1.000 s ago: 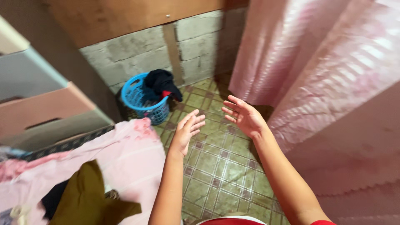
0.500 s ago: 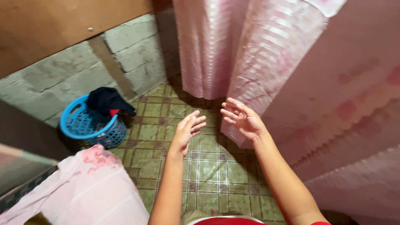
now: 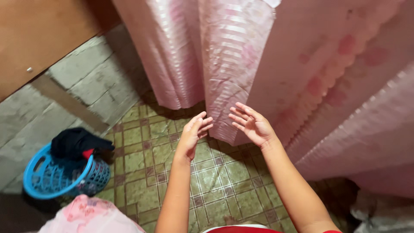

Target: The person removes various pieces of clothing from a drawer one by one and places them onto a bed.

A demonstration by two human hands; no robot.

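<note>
Basket (image 3: 60, 176) left; curtain (image 3: 241, 64) before hands (image 3: 224, 129)

A pale pink curtain (image 3: 241, 64), banded with glossy horizontal stripes and darker pink blotches, is seen above a floor (image 3: 215, 181) tiled in mottled green with brown grid lines. A bright blue lattice basket (image 3: 51, 179) is filled with black and red cloth.

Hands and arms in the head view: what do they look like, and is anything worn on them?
Both hands, left and right, are bare: no gloves, rings, watch or bands show. Both forearms are uncovered down to the bottom edge of the picture. A red garment with a white edge shows at the bottom, and a bit of red sleeve by the right arm.
</note>
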